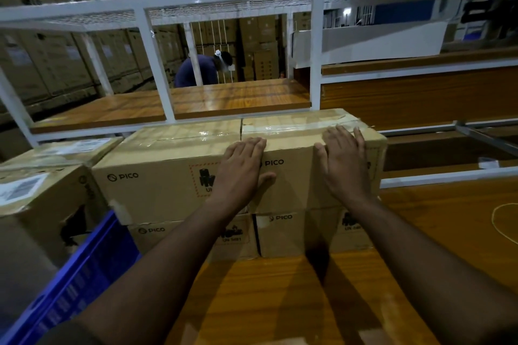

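Note:
Two taped cardboard boxes marked PICO stand side by side on top of two smaller PICO boxes (283,235) on a wooden table (280,297). My left hand (242,166) lies flat with straight fingers on the front face and top edge of the right upper box (294,185), close to the seam with the left upper box (157,173). My right hand (343,159) presses flat on the same box further right, its fingers reaching over the top edge onto the tape.
More cardboard boxes (36,204) stand at the left above a blue plastic crate (84,274). A white metal frame (157,64) with a wooden shelf (213,101) rises behind the boxes. A person in blue (196,70) bends beyond it. A thin cord loop (501,221) lies at right.

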`<act>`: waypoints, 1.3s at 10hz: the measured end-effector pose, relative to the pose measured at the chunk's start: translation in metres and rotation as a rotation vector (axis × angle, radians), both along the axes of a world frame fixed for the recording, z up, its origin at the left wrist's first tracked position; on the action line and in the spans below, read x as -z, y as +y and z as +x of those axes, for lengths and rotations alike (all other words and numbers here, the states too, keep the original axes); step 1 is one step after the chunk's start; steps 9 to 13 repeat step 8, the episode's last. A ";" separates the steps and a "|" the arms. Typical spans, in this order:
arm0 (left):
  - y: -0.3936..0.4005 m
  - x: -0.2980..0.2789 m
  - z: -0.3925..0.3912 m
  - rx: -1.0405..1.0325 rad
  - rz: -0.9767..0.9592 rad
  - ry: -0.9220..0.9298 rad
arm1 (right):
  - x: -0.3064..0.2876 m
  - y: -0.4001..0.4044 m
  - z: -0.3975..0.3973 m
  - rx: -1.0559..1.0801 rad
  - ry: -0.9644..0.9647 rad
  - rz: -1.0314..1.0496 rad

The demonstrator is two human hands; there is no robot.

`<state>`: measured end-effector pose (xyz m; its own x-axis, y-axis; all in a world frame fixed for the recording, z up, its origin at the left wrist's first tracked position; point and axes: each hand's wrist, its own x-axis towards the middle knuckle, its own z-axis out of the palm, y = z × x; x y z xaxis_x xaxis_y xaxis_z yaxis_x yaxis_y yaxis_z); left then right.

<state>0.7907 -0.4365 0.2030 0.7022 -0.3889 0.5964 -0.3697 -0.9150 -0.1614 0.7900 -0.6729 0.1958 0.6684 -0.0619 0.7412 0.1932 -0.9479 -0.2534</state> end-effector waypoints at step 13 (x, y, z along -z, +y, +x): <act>0.117 0.027 -0.136 -0.174 -0.057 0.240 | 0.002 0.097 -0.092 -0.019 0.391 -0.256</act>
